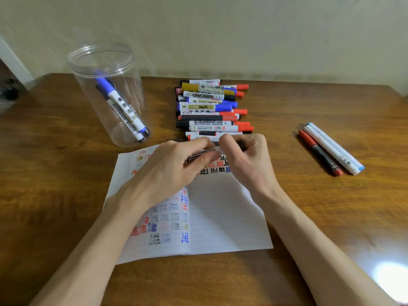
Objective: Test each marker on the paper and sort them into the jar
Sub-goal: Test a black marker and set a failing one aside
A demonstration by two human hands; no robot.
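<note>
you held a whiteboard marker (208, 151) above the paper (220, 217), left hand (167, 171) pinching its barrel, right hand (249, 157) curled round its cap end, seemingly uncapping; next it needed a test stroke.

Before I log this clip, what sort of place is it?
Likely a home desk or study corner: a wooden table pushed against a plain wall, with lined paper and a pile of whiteboard markers on it.

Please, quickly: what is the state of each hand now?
Left hand: closed, holding the barrel of a whiteboard marker.
Right hand: closed, gripping the same marker's other end.
</note>
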